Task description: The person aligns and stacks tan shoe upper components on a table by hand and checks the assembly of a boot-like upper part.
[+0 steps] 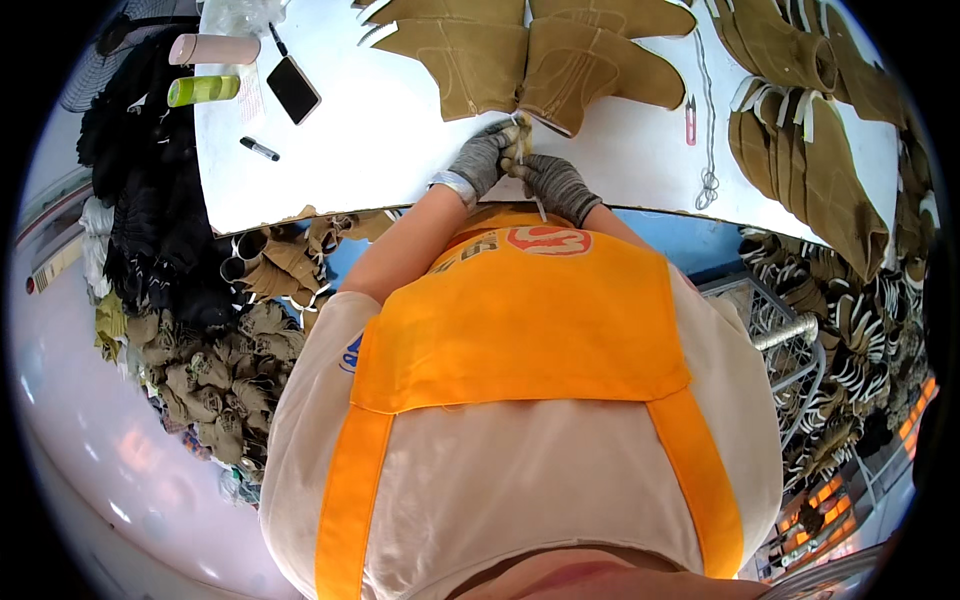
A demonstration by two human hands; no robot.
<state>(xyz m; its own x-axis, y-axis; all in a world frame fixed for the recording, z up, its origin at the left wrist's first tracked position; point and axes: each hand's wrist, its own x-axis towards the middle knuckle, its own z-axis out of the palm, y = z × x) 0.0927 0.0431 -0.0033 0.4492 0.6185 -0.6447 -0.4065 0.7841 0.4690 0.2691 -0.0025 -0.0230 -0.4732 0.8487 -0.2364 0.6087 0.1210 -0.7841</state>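
Both my hands wear grey knit gloves and meet in front of my apron, just above the table's near edge. My left hand (pixel 482 158) is closed with its fingertips pinched on a thin pale cord (pixel 542 208). Close beside it, my right hand (pixel 560 185) is also closed on the cord, whose end hangs down below the fingers. Right beyond my fingertips lie brown suede boot uppers (pixel 470 65), in two groups side by side with their toes pointing outward. The fingers partly hide how the cord runs.
On the white table (pixel 350 160) lie a phone (pixel 293 90), a pink bottle (pixel 214 49), a green bottle (pixel 204 90) and a black marker (pixel 260 149). To the right are a pink cutter (pixel 690 121), a looped grey cord (pixel 707 180) and stacked uppers (pixel 800 170). Piles flank me.
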